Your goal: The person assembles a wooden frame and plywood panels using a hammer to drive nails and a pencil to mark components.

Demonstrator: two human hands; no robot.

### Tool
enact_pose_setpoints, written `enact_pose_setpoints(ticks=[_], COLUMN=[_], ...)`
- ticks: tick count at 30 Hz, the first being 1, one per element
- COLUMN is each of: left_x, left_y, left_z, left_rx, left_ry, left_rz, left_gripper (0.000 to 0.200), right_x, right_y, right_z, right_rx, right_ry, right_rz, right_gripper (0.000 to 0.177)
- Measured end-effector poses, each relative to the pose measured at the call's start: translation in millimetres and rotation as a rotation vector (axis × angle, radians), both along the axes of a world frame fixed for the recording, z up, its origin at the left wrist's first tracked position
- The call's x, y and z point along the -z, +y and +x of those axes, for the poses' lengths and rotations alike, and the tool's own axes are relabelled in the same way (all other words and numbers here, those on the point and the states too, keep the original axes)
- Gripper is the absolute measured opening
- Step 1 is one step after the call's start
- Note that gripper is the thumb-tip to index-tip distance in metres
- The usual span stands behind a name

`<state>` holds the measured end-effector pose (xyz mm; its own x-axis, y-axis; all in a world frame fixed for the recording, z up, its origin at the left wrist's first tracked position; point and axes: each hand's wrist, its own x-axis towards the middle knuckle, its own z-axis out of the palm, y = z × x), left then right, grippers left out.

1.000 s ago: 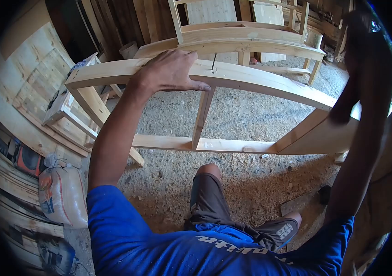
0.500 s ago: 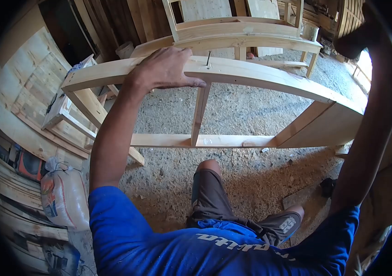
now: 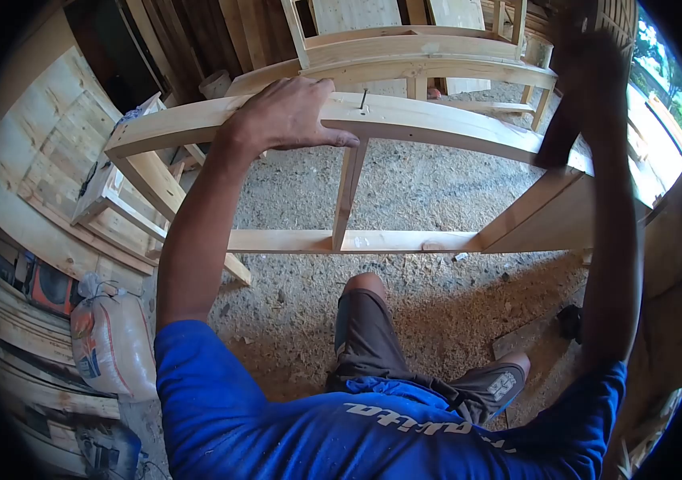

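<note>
My left hand (image 3: 289, 116) grips the curved top rail of a pale wooden frame (image 3: 445, 122), its thumb down along the near face. Just right of that hand, a nail (image 3: 363, 99) stands partly sunk and slightly tilted in the rail's upper edge. A thin upright (image 3: 349, 196) joins the rail to the straight lower bar (image 3: 409, 242). My right hand (image 3: 593, 68) is raised at the upper right, dark and smeared by motion. It is closed on a dark tool that looks like a hammer (image 3: 558, 132), whose blurred head shows in front of the rail's right part.
Another wooden bench-like frame (image 3: 437, 72) stands behind. A white stuffed sack (image 3: 113, 340) sits at the left beside stacked boards (image 3: 29, 328). Sawdust and shavings cover the ground (image 3: 437, 320). Wooden panels (image 3: 69, 152) lean at the far left.
My right hand and the hammer have swung inward to the left, and the tool's head is lower. The left hand keeps its hold on the rail; the nail looks about the same.
</note>
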<state>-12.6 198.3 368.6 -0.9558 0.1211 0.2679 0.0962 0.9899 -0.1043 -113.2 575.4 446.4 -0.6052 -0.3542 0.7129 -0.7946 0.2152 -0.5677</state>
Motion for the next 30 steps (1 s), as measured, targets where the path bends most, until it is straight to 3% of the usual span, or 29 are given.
enact_pose_setpoints(ticks=[3,4,7,10,12,13,14,17,18,21,22,24,27,29,30], left_x=[2,3,-2,-1,0,-3,-5,-1,-1,-5,-3,-4,-7,-4,-7], left_y=[-8,-7,-1,-3,-3,-1,4,-3,-3,1,1,2,2,-5,-2], left_z=[-7,-4,-3,-5,-2,-1,-5,-6,-7,-6,-6,-4,-5,-4,-5], left_rx=[0.001,0.068,-0.029,-0.022,-0.027,-0.027,-0.132,-0.024,-0.031,-0.082,-0.086,-0.065,-0.075,0.007,-0.026], left_ry=[-0.057,0.064,-0.027,-0.047,-0.041,-0.024,-0.102,-0.008,-0.012,-0.077,-0.084,-0.049,-0.091,-0.035,-0.029], left_rz=[-0.042,-0.06,-0.065,-0.016,0.001,0.009,-0.042,-0.002,0.0,0.007,0.01,0.016,-0.038,-0.041,-0.038], left_gripper=[0.089,0.089,0.09,0.09,0.088,0.085,0.086,0.086,0.086,0.085,0.085,0.085,0.089,0.089,0.087], right_x=[81,49,2,-5,41,65,33,42,34,-2,4,89,64,24,14], right_y=[-73,-66,-19,-2,-31,-51,-70,-48,-47,-29,-36,-67,-68,-58,-56], right_z=[44,59,-2,-24,-20,4,61,49,35,5,-1,-14,46,50,31], right_rx=[-0.09,-0.004,-0.113,-0.323,0.083,0.283,0.61,0.086,-0.013,-0.163,-0.169,0.252,-0.125,0.112,0.055], right_ry=[0.358,-0.009,0.005,0.29,0.306,0.17,-0.379,-0.317,-0.155,0.033,0.067,0.349,0.236,-0.341,-0.23], right_rz=[0.511,0.5,0.16,-0.064,-0.06,0.055,0.371,0.382,0.057,-0.407,-0.415,-0.039,0.465,0.457,0.114], right_gripper=[0.043,0.038,0.02,0.019,0.021,0.023,0.026,0.016,0.024,0.032,0.034,0.029,0.03,0.031,0.031])
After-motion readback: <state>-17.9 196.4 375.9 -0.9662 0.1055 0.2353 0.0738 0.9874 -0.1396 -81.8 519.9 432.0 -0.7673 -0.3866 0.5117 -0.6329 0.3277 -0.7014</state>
